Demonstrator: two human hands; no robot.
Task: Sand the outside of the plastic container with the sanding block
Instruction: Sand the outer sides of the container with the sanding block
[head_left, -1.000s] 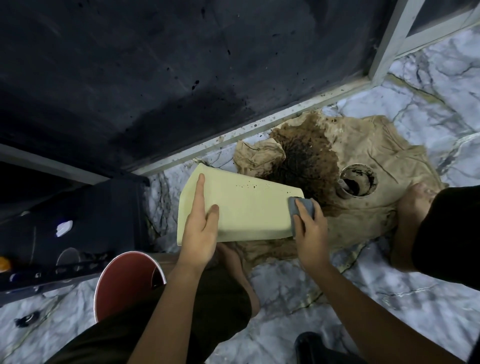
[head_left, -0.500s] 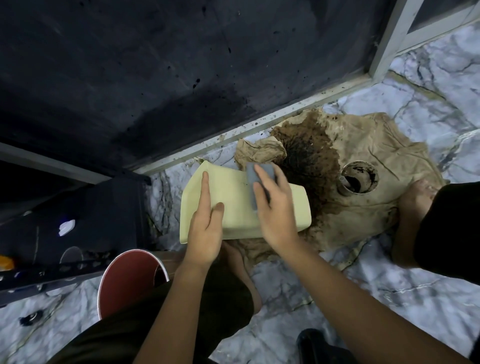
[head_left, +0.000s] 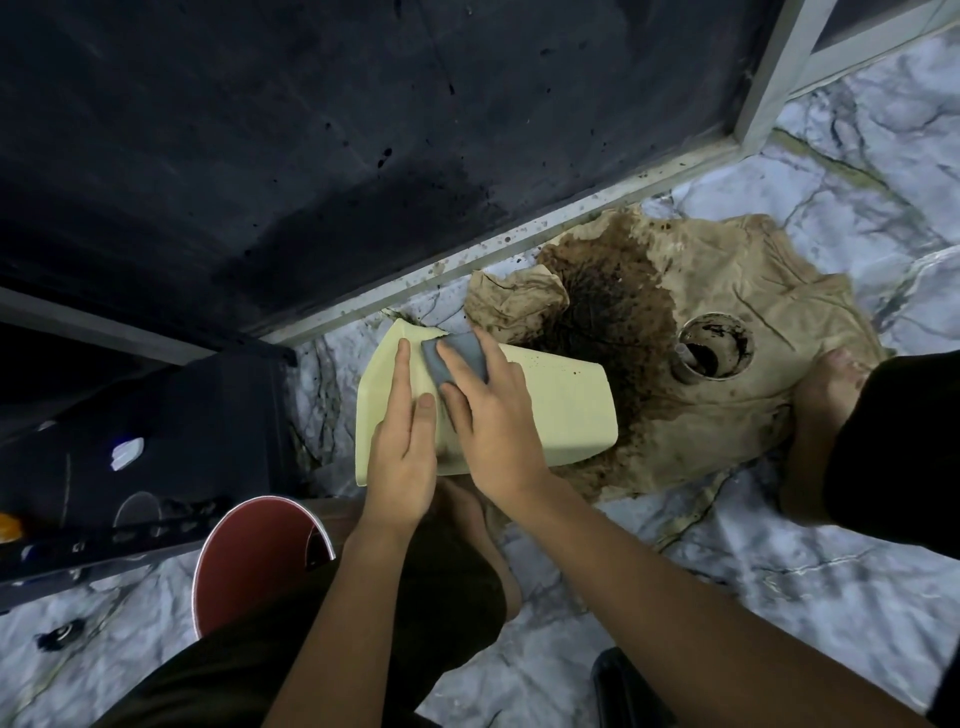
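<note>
A pale yellow plastic container (head_left: 561, 410) lies on its side on the floor, its narrow end pointing right over a stained cloth. My left hand (head_left: 402, 441) rests flat on its wide left end, fingers straight along the wall. My right hand (head_left: 493, 415) holds a grey sanding block (head_left: 453, 358) against the container's upper left part, fingers over the block's top and thumb at its lower edge. The two hands touch side by side. Much of the container's left half is hidden under them.
A tan cloth (head_left: 737, 332) with a dark brown stain lies on the marble floor (head_left: 779, 571), holding a small dirty round cup (head_left: 714, 347). A red bucket (head_left: 249, 561) stands near my knee. A dark wall panel (head_left: 311, 156) and black shelf (head_left: 130, 441) close in the left side. My bare foot (head_left: 823, 395) rests on the cloth's right edge.
My right hand slid the sanding block leftward along the container, from its narrow right end to the wide left end beside my left hand. My left hand stayed in place.
</note>
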